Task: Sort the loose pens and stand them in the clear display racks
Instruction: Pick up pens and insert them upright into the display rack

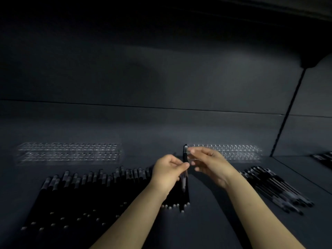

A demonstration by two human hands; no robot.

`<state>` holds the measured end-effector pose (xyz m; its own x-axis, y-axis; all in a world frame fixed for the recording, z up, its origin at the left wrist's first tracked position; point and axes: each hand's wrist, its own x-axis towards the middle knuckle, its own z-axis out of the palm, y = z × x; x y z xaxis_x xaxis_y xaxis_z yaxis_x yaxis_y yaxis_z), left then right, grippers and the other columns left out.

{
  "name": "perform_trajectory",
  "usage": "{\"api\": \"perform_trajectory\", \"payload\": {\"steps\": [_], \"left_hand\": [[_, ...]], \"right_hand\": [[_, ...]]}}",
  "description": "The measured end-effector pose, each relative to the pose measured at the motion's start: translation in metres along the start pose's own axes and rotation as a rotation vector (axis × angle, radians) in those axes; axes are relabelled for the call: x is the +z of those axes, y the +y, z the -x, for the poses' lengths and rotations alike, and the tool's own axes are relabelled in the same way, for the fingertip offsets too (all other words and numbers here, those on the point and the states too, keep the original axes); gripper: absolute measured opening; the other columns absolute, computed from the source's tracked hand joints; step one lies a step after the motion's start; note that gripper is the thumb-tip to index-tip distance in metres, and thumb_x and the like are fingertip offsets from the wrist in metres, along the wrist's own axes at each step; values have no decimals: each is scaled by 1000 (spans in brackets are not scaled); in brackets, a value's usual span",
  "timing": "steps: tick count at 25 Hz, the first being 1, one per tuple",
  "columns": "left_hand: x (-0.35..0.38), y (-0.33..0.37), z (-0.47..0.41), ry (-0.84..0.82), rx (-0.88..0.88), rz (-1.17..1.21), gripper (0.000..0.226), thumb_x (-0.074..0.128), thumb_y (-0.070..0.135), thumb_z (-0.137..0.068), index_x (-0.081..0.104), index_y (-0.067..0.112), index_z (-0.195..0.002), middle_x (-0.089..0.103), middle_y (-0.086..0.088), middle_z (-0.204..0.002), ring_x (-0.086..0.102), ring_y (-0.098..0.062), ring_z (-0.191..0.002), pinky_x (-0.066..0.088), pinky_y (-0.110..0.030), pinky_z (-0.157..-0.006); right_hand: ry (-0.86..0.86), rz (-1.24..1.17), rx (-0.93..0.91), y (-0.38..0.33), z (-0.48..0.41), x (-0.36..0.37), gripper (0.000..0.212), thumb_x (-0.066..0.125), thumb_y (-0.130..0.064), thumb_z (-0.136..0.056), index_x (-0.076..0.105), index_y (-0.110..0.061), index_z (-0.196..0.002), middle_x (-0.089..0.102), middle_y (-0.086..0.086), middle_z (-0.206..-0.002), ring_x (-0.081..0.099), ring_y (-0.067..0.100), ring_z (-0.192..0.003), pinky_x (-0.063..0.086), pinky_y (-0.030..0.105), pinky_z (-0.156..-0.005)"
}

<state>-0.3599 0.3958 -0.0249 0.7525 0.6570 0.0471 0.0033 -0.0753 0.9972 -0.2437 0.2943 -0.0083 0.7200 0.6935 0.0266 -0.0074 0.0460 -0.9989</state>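
My left hand [168, 170] pinches a black pen [185, 159] near its middle and holds it upright above the dark table. My right hand [208, 161] is just right of the pen, blurred, fingers reaching toward its top; whether they touch it I cannot tell. A long row of several black pens [89, 191] lies side by side at the front left. Another heap of several pens [273, 187] lies at the right. Two clear display racks stand behind: the left rack [68, 152] and the right rack [239, 151], both showing rows of holes and no pens.
The dark table [212, 209] runs back to a dark wall [161, 69]. A slanted dark post [287, 112] rises at the right. More pens [323, 158] lie at the far right edge.
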Motion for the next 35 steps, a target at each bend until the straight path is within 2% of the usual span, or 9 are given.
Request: {"api": "perform_trajectory", "payload": {"steps": [6, 10, 12, 14, 18, 23, 29, 32, 35], "left_hand": [[58, 0, 25, -151, 195, -194, 22, 75, 27, -83, 64, 10, -91, 69, -2, -82, 62, -9, -71, 50, -27, -68], [108, -2, 20, -201, 272, -525, 26, 59, 37, -94, 66, 16, -107, 70, -1, -109, 63, -15, -101, 48, -27, -85], [131, -11, 16, -170, 260, -955, 44, 47, 46, -98, 55, 18, -131, 57, -5, -136, 49, -25, -127, 39, -33, -103], [153, -18, 14, -165, 175, -1182, 58, 34, 53, -99, 35, 22, -148, 28, -7, -158, 21, -32, -145, 20, -42, -116], [171, -24, 4, -203, 96, -1304, 65, 17, 61, -98, 11, 31, -155, 0, -3, -164, -2, -29, -150, 1, -44, -120], [168, -27, 3, -198, 87, -1346, 64, 14, 62, -98, 8, 34, -155, -2, 0, -164, -3, -26, -150, 2, -44, -121], [171, -16, 1, -220, 59, -1370, 65, 21, 60, -98, 16, 29, -155, 6, -4, -164, 5, -30, -150, 10, -46, -120], [183, 4, -5, -196, 103, -1380, 64, 31, 57, -99, 28, 19, -151, 16, -8, -162, 11, -33, -148, 17, -45, -119], [212, 25, -12, -199, 178, -1371, 65, 33, 55, -99, 25, 18, -153, 14, -7, -162, 10, -32, -149, 14, -44, -120]], "right_hand": [[54, -68, 5, -8, 33, -51, 14, 64, -4, -87, 63, -10, -100, 59, 4, -77, 58, 15, -68, 54, 24, -62], [263, 19, -54, -22, 39, -125, 8, 62, -5, -90, 66, -9, -94, 62, 4, -82, 56, 13, -67, 48, 18, -55], [378, 253, -34, -23, 34, -170, 6, 64, -6, -88, 69, -5, -91, 62, 6, -80, 55, 10, -62, 44, 18, -55], [405, 489, 22, -19, 28, -209, 11, 68, -7, -84, 71, 3, -88, 63, 9, -77, 55, 13, -61, 45, 21, -56], [263, 806, 94, -11, 16, -243, 10, 73, -11, -82, 74, -1, -85, 66, 1, -71, 57, 11, -56, 46, 13, -53], [172, 848, 63, -2, 7, -251, 18, 77, -16, -80, 73, 0, -88, 71, 4, -88, 63, 10, -62, 51, 14, -54], [119, 983, 29, -22, 24, -262, 24, 73, -23, -83, 73, 0, -89, 68, -2, -75, 60, 11, -60, 56, 25, -68], [92, 1244, 17, -50, 39, -277, 25, 73, -28, -82, 72, -8, -96, 71, 7, -98, 65, 18, -85, 51, 29, -81], [26, 1482, 81, -72, 52, -306, 34, 72, -35, -82, 66, -18, -111, 64, 1, -115, 59, 22, -108, 48, 33, -93]]}}
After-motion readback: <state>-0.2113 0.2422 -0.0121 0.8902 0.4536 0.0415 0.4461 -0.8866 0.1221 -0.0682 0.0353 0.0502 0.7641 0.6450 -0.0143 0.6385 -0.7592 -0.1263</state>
